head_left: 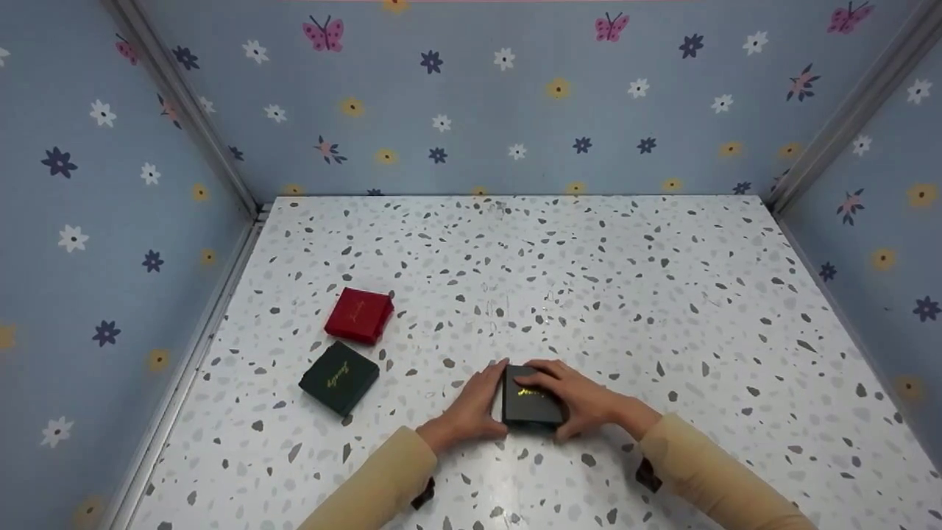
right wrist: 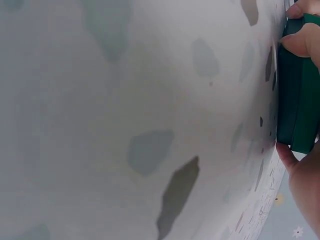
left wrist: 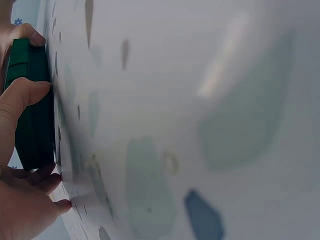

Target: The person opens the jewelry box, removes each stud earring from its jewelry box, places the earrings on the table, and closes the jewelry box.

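A dark green jewelry box (head_left: 528,414) with gold lettering on its lid sits on the table between both hands. My left hand (head_left: 471,411) holds its left side, the thumb at the near corner and the fingers along the far part. From the right, my right hand (head_left: 578,397) grips the same box, with a finger over the lid and the thumb low at the near right corner. The left wrist view has the green box (left wrist: 37,115) edge-on between thumb and fingers. In the right wrist view, the box (right wrist: 292,100) rests against the tabletop.
A second dark green box (head_left: 340,378) with gold lettering lies to the left, turned at an angle. Just beyond it is a red box (head_left: 359,315). The speckled white table (head_left: 589,280) is bordered by flowered blue walls (head_left: 500,96) at the back and sides.
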`<state>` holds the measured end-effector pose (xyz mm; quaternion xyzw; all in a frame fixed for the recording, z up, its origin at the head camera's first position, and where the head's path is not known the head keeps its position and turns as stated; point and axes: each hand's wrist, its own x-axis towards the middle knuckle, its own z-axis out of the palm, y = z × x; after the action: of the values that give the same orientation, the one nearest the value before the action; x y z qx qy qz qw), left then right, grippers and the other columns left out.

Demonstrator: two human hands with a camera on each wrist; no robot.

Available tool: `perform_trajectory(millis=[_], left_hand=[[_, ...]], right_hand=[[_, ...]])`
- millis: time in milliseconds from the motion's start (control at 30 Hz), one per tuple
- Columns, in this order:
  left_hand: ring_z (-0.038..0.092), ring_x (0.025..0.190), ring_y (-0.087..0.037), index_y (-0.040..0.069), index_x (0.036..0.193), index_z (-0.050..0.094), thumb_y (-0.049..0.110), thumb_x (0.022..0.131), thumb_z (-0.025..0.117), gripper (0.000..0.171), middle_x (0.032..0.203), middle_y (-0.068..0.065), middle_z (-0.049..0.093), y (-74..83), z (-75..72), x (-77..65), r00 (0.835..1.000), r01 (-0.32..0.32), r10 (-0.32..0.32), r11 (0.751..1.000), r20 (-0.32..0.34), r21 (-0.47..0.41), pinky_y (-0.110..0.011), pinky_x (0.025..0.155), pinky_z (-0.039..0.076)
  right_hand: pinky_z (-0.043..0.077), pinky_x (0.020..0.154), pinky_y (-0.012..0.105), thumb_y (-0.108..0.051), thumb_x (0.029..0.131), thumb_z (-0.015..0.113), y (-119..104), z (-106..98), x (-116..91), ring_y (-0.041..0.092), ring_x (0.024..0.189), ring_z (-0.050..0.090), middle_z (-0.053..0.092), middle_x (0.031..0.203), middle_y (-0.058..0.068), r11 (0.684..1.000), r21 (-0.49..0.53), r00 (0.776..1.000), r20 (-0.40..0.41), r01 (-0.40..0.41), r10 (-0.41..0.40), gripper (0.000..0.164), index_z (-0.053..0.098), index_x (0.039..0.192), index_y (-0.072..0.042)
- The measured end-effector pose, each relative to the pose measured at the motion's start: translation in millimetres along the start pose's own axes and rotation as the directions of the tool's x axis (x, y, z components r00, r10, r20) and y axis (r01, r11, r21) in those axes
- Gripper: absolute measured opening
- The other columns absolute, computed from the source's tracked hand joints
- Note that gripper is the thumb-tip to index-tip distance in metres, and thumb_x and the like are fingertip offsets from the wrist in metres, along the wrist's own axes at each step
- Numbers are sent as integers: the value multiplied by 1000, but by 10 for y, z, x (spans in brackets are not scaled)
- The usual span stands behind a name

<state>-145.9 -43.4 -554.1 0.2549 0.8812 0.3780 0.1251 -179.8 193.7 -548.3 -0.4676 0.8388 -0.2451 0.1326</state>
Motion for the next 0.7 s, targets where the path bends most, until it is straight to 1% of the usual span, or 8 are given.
perform_trajectory(millis=[200,367,467,600,700], left_hand=[[20,130,-28,2,140,14,15,58,77,104,141,-17,24,6,-4,-3,1000,3,-3,1000,-3,5,-38,107,14],[19,129,-29,4,140,15,15,57,77,104,141,-16,24,14,-4,-10,1000,14,-14,1000,-6,-8,-39,106,15],[18,130,-28,4,141,15,14,58,77,104,141,-15,24,16,-5,-14,1000,18,-18,1000,-4,-16,-39,106,15],[19,129,-29,3,140,15,14,57,77,104,141,-15,25,13,-2,-12,1000,9,-10,1000,-10,-14,-39,106,14],[21,128,-30,0,139,16,15,57,77,104,139,-17,26,0,3,-6,1000,-16,16,1000,-18,9,-40,106,17]], right_hand=[[33,95,46,-31,55,79,-13,-30,-1,26,125,23,17,142,12,1000,9,1000,29,-5,5,102,22,140,-27],[33,95,47,-41,60,75,-32,-57,-5,27,125,24,17,142,13,1000,-3,999,29,14,-14,97,24,140,-25],[32,96,48,-49,63,71,-44,-73,-1,27,125,24,18,142,11,1000,-8,999,32,4,-3,92,24,140,-27],[31,95,49,-51,66,66,-54,-83,3,26,125,24,18,142,9,1000,-29,999,38,-8,9,88,24,140,-29],[29,95,49,-47,67,65,-60,-86,5,26,125,24,20,142,9,999,-47,1000,29,11,-10,86,25,140,-26]])
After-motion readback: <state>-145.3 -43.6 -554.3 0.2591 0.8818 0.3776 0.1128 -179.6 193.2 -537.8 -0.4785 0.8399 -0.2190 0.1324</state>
